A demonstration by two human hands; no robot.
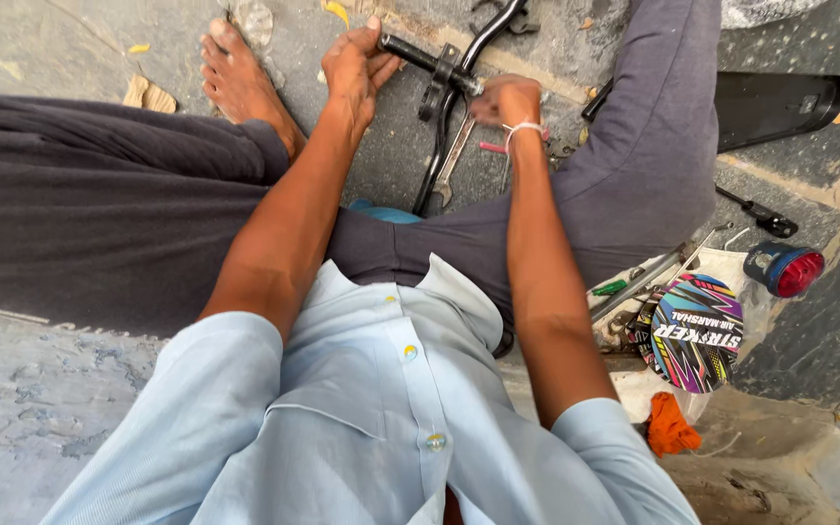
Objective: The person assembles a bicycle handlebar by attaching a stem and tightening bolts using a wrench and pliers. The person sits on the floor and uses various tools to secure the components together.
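Seated person, view down over pale blue buttoned shirt (381,428) and dark grey trousers (99,214), legs spread on rough grey concrete floor (12,408). Bare foot (240,78) at upper left, dry leaf scraps beside it.

Left hand (354,63) at top centre, fingers curled tight round the end grip of a black handlebar (459,92). The handlebar is a thin metal tube, matte black, bent; it runs from the left hand's grip right to a clamp-and-lever block, then curves down toward the knees, with another length going up out of frame. It lies between the legs, just over the floor.

Right hand (507,102) just right of the clamp block, fingers bunched together against it; what they pinch is hidden. White thread band on that wrist. Steel spanner (451,165) lies flat under the hands, a pink-handled tool (494,148) next to it.

Right side: long black plastic panel (780,102), black screwdriver (755,212), round red tail-light lens (787,269), glossy multicoloured sticker plate (697,331), green-handled tool (611,288), crumpled orange rag (670,425).
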